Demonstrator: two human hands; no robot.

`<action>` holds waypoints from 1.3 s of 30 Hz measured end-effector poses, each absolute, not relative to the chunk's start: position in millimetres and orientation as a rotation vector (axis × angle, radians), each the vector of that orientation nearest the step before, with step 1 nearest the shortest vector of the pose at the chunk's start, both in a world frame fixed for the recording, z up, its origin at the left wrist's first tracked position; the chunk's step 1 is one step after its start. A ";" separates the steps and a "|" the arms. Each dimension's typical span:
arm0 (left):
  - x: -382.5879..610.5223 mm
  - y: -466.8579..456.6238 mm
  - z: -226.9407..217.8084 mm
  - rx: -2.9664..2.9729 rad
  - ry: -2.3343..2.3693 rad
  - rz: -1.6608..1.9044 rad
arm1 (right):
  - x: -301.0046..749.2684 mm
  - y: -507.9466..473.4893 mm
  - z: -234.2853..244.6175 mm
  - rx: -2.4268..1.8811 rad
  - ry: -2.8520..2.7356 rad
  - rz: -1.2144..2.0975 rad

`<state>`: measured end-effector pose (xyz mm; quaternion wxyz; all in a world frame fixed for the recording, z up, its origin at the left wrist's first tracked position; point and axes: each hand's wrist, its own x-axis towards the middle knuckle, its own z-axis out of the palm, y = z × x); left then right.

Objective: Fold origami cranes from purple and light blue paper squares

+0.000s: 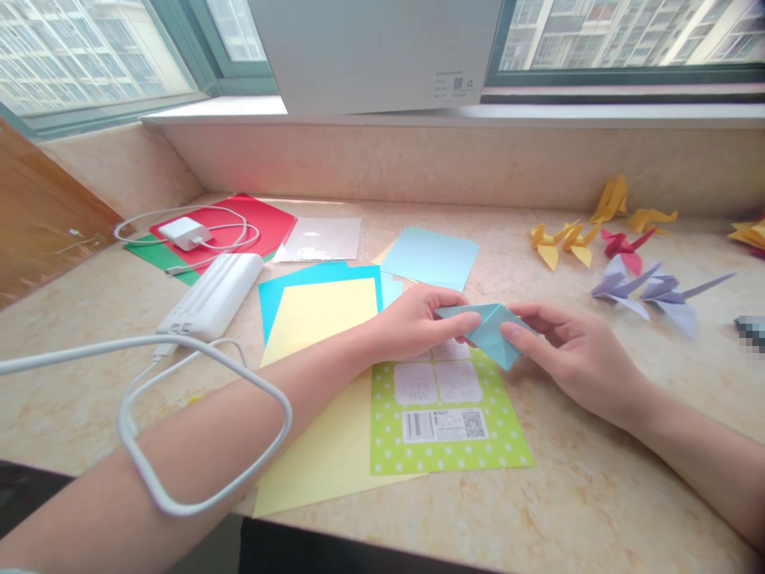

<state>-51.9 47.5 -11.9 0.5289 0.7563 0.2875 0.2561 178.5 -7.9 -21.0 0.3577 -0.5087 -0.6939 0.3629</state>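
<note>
Between my two hands is a light blue piece of folded origami paper (495,333), partly shaped, with a crease down its middle. My left hand (427,323) pinches its left corner between thumb and fingers. On the other side, my right hand (565,347) grips the right part, its thumb on the near face. Just below the folded paper lies a green polka-dot sheet (451,454) with a barcode label. A large pale yellow sheet (326,446) lies partly under that sheet and my left forearm. Behind my left hand rests a flat light blue square sheet (431,257).
Folded cranes in yellow (547,243), red (627,249) and lilac (621,285) stand at the right. On the left are a white power bank (218,295), a charger (184,233) and red paper (256,219). A white cable (203,506) loops over my left forearm.
</note>
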 end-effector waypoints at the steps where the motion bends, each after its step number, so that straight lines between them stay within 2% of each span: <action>1: -52.0 47.3 -11.5 1.808 0.683 0.610 | 179.3 -8.5 -21.7 -1.327 -1.790 0.936; 39: -51.6 44.9 -5.6 1.841 0.680 0.602 | 180.4 -10.6 -22.6 -1.402 -1.706 0.987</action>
